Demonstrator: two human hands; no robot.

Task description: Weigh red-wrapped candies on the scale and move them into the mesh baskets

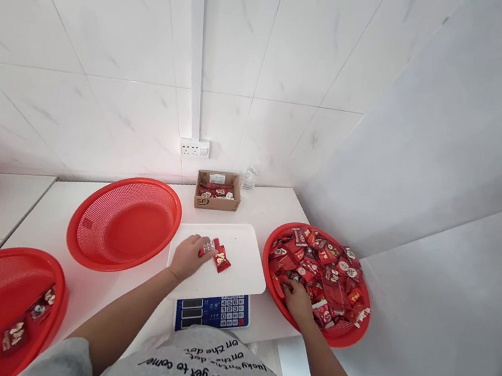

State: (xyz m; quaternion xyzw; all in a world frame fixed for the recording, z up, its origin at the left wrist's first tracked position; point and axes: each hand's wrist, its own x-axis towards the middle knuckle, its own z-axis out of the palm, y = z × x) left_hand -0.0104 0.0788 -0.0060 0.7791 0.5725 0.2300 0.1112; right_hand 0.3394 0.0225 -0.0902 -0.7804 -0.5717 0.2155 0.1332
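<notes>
My left hand [189,256] is over the white weighing tray [241,244], its fingers closed on a small red-and-white packet [208,247]. Right beside those fingers, another small red packet [221,260] with gold print lies on the tray. My right hand [298,301] reaches over the near left rim of a red plastic basket [343,341] heaped with small red packets [333,285]. Its fingertips are pinched together at a red packet among them, partly hidden by the hand. Below the tray shows the blue keypad panel of a digital scale [213,311].
An empty-looking red basket [95,223] stands left of the tray. Nearer me on the left, another red basket [60,310] holds a few packets. Behind the tray are a cardboard box [217,204] of packets and a clear plastic cup [250,178], close to the wall.
</notes>
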